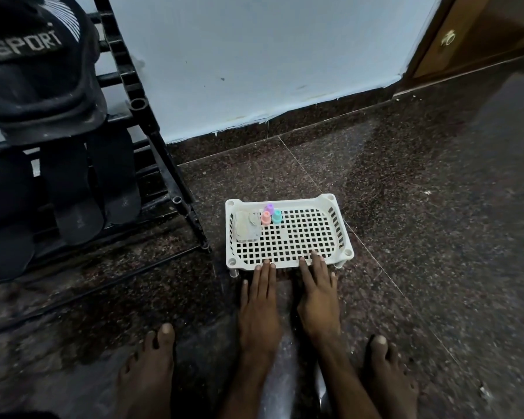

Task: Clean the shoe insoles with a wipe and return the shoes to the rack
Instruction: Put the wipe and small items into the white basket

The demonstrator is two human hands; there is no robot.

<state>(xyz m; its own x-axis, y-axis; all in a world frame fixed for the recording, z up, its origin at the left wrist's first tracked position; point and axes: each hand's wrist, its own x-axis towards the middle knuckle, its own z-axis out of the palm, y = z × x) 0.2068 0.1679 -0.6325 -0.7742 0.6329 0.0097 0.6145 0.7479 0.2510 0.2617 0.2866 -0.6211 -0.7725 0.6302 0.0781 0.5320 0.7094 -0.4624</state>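
Observation:
A black shoe rack stands at the left against the wall. A dark slide sandal marked SPORT sits on an upper shelf, and black sandals lie on the lower shelf. On the floor stands a white perforated tray holding a pale wipe packet and three small bottles, pink, purple and teal. My left hand and my right hand stretch flat, fingers straight, palms down, fingertips at the tray's near edge. Neither hand holds anything.
Dark speckled granite floor spreads to the right. A pale blue wall runs behind the tray, and a wooden door sits at the top right. My bare feet flank my arms at the bottom.

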